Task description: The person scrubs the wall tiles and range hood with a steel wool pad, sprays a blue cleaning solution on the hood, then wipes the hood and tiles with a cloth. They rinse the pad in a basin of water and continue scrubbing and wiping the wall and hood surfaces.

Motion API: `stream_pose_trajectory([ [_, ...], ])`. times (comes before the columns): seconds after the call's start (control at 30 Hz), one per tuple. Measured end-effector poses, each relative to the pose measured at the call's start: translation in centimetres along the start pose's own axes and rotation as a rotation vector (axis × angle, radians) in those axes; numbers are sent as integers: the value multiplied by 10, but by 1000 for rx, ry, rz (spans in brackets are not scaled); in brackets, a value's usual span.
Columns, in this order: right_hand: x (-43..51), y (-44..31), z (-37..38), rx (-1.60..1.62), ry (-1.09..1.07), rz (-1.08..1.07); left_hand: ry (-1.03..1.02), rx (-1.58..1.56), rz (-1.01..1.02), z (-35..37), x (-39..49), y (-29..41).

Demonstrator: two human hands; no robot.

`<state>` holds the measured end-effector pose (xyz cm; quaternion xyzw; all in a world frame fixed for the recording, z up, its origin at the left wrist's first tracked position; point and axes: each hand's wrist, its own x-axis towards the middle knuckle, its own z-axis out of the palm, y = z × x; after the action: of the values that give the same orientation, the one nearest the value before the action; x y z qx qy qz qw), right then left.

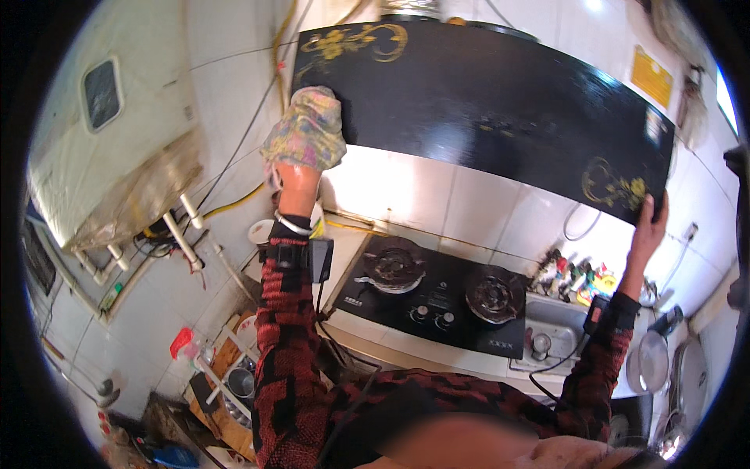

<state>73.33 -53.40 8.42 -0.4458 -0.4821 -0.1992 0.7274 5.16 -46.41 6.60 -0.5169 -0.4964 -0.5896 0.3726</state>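
A black range hood (445, 105) with gold floral patterns spans the wall in front of me. My left hand (304, 132) is wrapped in a multicoloured patterned cloth (313, 126) that lies against the hood's left edge; the cloth hides the fingers. At the hood's lower right corner, my right hand (649, 225) touches the edge with its fingers apart, no object visible in it. Below the hood, a black two-burner gas stove (439, 299) is set into the counter.
A steel sink (554, 328) lies right of the stove, bottles and packets (574, 278) behind it. Left hangs a plastic-covered water heater (117, 129) with pipes beneath. A pot (240, 381) stands on a rack at lower left. Cables run from both wrists.
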Motion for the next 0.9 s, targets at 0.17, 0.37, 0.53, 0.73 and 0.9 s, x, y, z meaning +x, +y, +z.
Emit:
stream_pose_trajectory([
  [0.17,-2,-13,-15,227,-108,125,-76,-131,94,12,-37,149],
  [0.37,-1,-8,-32,217,-269,73,-248,-491,179,7,-78,386],
  [0.53,3,4,-42,241,-357,-73,-257,-15,135,26,-29,452],
  [0.73,5,11,-48,286,-462,-58,10,177,198,49,4,447],
  [0.9,5,15,-48,316,-481,-104,-154,52,106,12,-85,450],
])
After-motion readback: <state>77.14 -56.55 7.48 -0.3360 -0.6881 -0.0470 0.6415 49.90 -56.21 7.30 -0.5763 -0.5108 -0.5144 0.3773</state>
